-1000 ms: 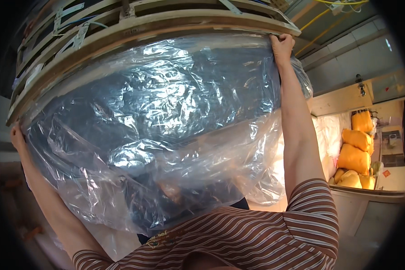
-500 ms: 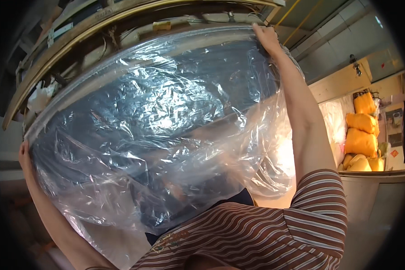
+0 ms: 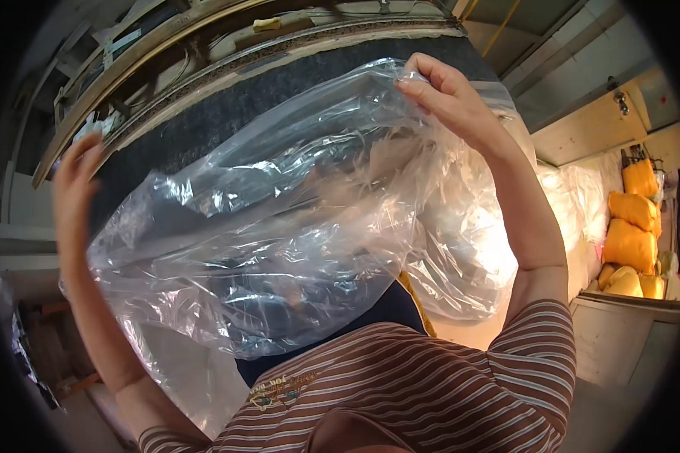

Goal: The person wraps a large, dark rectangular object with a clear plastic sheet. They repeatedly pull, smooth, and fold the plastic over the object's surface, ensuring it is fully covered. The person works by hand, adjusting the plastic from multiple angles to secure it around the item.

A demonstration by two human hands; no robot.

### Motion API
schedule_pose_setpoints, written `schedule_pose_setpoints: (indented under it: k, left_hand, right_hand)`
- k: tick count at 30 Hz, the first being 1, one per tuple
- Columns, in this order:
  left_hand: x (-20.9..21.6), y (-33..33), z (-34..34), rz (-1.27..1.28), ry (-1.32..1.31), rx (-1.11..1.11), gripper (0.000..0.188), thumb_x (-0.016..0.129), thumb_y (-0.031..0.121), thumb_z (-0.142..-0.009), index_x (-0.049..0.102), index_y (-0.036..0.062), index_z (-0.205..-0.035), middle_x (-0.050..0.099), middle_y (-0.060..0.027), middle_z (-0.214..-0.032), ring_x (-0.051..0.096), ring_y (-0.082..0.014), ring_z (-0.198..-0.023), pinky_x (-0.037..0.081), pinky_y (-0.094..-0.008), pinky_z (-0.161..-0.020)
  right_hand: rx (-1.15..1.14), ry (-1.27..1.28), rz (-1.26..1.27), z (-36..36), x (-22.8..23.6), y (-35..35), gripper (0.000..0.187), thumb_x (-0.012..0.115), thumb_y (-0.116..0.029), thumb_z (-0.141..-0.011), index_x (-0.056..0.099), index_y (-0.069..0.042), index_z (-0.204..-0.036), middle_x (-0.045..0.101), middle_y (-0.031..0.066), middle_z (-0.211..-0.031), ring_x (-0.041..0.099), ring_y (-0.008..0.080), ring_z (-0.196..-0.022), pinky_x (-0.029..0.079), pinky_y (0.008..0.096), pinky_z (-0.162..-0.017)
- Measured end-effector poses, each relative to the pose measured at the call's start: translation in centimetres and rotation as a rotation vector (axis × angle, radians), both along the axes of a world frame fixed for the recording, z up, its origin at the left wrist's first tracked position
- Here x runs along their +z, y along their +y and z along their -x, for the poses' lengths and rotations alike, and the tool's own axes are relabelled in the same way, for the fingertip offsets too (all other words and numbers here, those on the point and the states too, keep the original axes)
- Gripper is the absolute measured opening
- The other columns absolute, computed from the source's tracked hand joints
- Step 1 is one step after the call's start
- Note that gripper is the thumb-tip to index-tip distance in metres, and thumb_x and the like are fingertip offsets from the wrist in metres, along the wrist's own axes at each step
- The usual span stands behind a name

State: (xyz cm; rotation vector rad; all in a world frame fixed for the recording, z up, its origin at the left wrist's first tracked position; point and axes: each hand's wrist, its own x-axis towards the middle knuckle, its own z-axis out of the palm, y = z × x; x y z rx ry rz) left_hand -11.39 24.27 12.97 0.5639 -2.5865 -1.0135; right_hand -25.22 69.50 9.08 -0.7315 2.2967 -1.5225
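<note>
A large clear plastic sheet (image 3: pixel 279 219), crumpled and shiny, spreads in front of me over a dark flat surface (image 3: pixel 204 136). My right hand (image 3: pixel 447 98) pinches the sheet's far right edge between thumb and fingers and holds it raised. At the far left, my left hand (image 3: pixel 79 177) is up near the wooden rail, off the plastic. Its fingers are smeared by motion, so their spread is unclear. The near part of the sheet hangs in folds against my striped shirt and a dark blue cloth (image 3: pixel 385 309) at my waist.
A long wooden rail (image 3: pixel 121 87) borders the far side, with a small yellow block (image 3: pixel 267 25) behind it. To the right, several orange bundles (image 3: pixel 631 238) are stacked on a shelf, beside more clear plastic (image 3: pixel 578 200). A pale board (image 3: pixel 593 132) stands above them.
The sheet's far edge has come away from the rail toward me, baring the dark surface. My left hand has let go and moved up; my right hand has drawn its edge nearer.
</note>
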Motion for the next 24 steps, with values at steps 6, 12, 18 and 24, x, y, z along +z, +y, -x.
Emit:
schedule_pose_setpoints:
  k: [6, 12, 18, 24]
  left_hand:
    - [-4.0, 23.6, 5.4, -0.252, 0.230, -0.651, 0.022, 0.065, 0.018, -0.082, 0.061, 0.0009, -0.096, 0.060, -0.0074, -0.089, 0.057, -0.0172, -0.082, 0.046, -0.0290, -0.073]
    - [-9.3, 16.6, 5.8, -0.223, 0.258, -0.485, 0.015, 0.055, 0.012, -0.089, 0.060, -0.0010, -0.086, 0.056, -0.0018, -0.082, 0.052, -0.0101, -0.079, 0.041, -0.0228, -0.072]
    - [-12.2, -4.0, -3.7, -0.030, 0.119, -0.012, 0.021, 0.055, 0.016, -0.091, 0.064, 0.0012, -0.103, 0.062, -0.0007, -0.095, 0.053, -0.0082, -0.086, 0.042, -0.0222, -0.078]
    - [-9.4, -26.3, -18.7, 0.064, 0.128, 0.341, 0.033, 0.056, 0.033, -0.091, 0.064, 0.0016, -0.099, 0.061, -0.0023, -0.083, 0.054, -0.0098, -0.074, 0.045, -0.0246, -0.066]
  right_hand:
    - [0.060, 0.374, 0.061, -3.2, 0.6, -0.7, 0.019, 0.066, -0.016, -0.083, 0.051, -0.004, -0.077, 0.039, -0.0028, -0.069, 0.037, 0.0078, -0.066, 0.031, 0.0228, -0.060]
    - [-0.096, 0.479, -0.690, -5.9, -8.5, 17.5, 0.027, 0.065, -0.033, -0.080, 0.063, -0.007, -0.072, 0.059, 0.0079, -0.076, 0.057, 0.0278, -0.075, 0.044, 0.0384, -0.064]
    - [0.032, -0.173, -1.875, -16.1, -21.9, 47.4, 0.018, 0.059, -0.026, -0.074, 0.071, -0.016, -0.083, 0.068, 0.0065, -0.088, 0.064, 0.0247, -0.088, 0.051, 0.0415, -0.074]
    - [-0.626, 0.706, -1.489, 1.6, -10.7, 39.8, 0.026, 0.052, -0.028, -0.083, 0.064, -0.006, -0.091, 0.062, 0.0176, -0.087, 0.061, 0.0376, -0.080, 0.049, 0.0450, -0.071]
